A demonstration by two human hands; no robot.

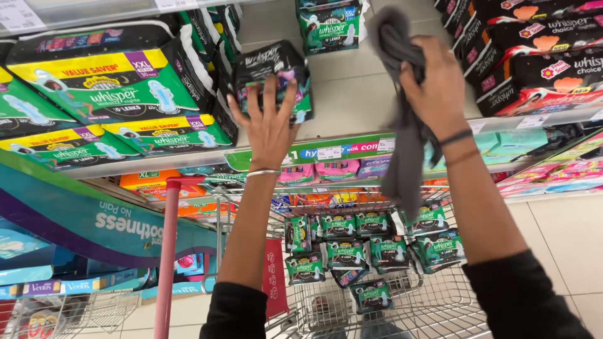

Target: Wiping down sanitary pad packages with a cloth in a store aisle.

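My left hand (269, 120) is raised to the shelf and holds a small black and green soft packet (274, 70) by its lower side, fingers spread up over it. My right hand (433, 88) is raised further right, closed around a grey cloth (404, 144) that bunches above the fist and hangs down past the wrist. The cloth lies against the bare grey shelf surface (352, 94). Large green and yellow packets (107, 94) are stacked on the shelf to the left of the held packet.
A wire shopping trolley (433, 307) with a red handle (168, 251) stands below, holding several small green and black packets (345, 254). Black and red packets (540, 63) fill the shelf at the upper right. Pink and teal packets (333, 171) sit on the lower shelf. Pale floor tiles at right.
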